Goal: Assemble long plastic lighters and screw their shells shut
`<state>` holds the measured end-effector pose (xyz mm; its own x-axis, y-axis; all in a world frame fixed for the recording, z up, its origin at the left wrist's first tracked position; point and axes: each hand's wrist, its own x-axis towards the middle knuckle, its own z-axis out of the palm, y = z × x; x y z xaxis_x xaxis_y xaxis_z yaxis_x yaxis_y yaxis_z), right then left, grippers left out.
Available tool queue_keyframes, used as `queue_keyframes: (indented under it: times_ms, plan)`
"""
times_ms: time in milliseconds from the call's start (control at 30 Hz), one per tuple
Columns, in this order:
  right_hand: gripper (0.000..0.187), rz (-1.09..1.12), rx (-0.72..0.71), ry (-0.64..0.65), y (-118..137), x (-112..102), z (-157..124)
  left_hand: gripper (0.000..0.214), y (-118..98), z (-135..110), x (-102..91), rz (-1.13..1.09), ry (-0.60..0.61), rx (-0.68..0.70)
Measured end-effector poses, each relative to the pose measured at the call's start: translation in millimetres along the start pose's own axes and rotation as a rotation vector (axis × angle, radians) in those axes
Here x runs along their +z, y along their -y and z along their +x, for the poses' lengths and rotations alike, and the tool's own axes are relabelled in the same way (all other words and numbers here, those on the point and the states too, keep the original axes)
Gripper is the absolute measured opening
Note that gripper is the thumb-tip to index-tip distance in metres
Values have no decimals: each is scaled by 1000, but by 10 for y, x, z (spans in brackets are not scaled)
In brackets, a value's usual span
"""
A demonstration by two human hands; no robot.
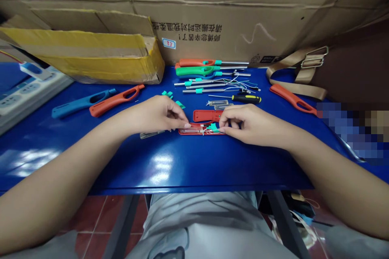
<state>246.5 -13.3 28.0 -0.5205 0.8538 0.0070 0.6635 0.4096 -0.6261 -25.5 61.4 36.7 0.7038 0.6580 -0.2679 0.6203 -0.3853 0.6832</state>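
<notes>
- The red casing half (190, 133) lies open side up on the blue counter (194, 165) at the frame's centre, presumably so that its parts stay exposed and seated.
- It looks like a slim, shallow trough; a clear reservoir (191, 130) fills its left part, with white wires and a green piece (213, 127) farther right.
- The left hand (165, 114) brings thumb and forefinger together at the casing's left part, perhaps to steady it; whether they pinch anything, I cannot tell.
- The right hand (246, 123) has curled fingers, its tips at the green piece and the casing's right end; the exact grip is hidden.
- A matching red shell (204, 116) lies just above the casing, likely kept close for convenience.
- Farther up are spare clear reservoirs (218, 103), a screwdriver (246, 99) and metal tubes (207, 90), seemingly sorted by kind within reach.
- Blue (82, 103) and orange (117, 101) handles sit at centre left, another orange handle (281, 93) at right.
</notes>
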Motion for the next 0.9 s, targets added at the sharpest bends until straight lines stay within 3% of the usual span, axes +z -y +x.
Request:
queue_keyframes:
  times_ms: [100,167,500,700,900]
  plan:
    - [8,9,6,0,6,2,-4,26,-75,-30,37,62,-56,140]
    - [8,11,9,2,13,3,-5,26,-121,-46,77,98,-52,163]
    - [8,25,32,8,33,-26,-14,17,-112,-27,154,-9,-76,104]
    - [3,44,34,29,40,-50,-29,15,-133,-28,182,71,-120,183]
    - [6,26,8,48,38,-48,-24,16,-170,-54,200,102,-151,101]
